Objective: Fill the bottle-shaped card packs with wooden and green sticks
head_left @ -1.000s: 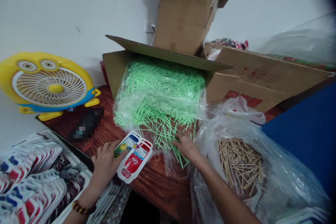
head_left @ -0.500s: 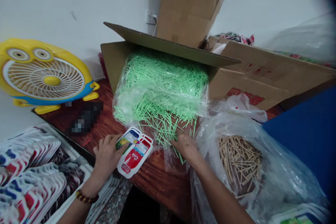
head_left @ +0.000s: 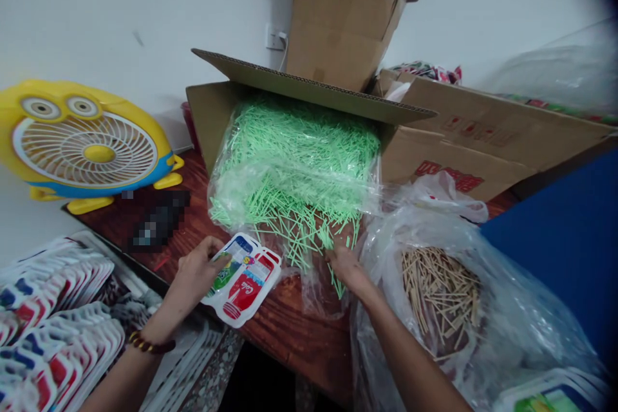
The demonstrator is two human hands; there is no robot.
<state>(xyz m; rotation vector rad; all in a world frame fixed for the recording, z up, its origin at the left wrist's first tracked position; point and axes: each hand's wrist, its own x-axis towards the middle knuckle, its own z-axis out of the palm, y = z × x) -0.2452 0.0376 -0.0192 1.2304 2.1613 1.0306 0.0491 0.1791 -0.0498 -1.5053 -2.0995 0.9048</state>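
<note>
My left hand [head_left: 196, 270] grips the left edge of a flat white-rimmed blister pack [head_left: 245, 286], thumb on top. Printed on the pack are a red cola can and a green-and-blue can. My right hand [head_left: 348, 270] is closed at the front of a heap of thin green sticks [head_left: 299, 141]. A small bunch of green sticks [head_left: 326, 238] pokes out from its fingertips. The heap spills from a clear plastic bag inside an open cardboard box [head_left: 207, 116] lying on its side. Sticks are loose on the wooden table [head_left: 299, 328].
At left stand a yellow fan [head_left: 96, 141] and a blurred dark object [head_left: 157, 222]. Stacked blister packs [head_left: 53, 335] fill the lower left. To the right, a clear bag [head_left: 386, 309] holds brown sticks [head_left: 441, 296]. Cardboard boxes [head_left: 345, 19] stand behind, near a blue panel [head_left: 560, 225].
My left hand has shifted slightly left along the pack, baring more of the green can. My right hand has moved a little right, and green sticks now bunch at its fingertips.
</note>
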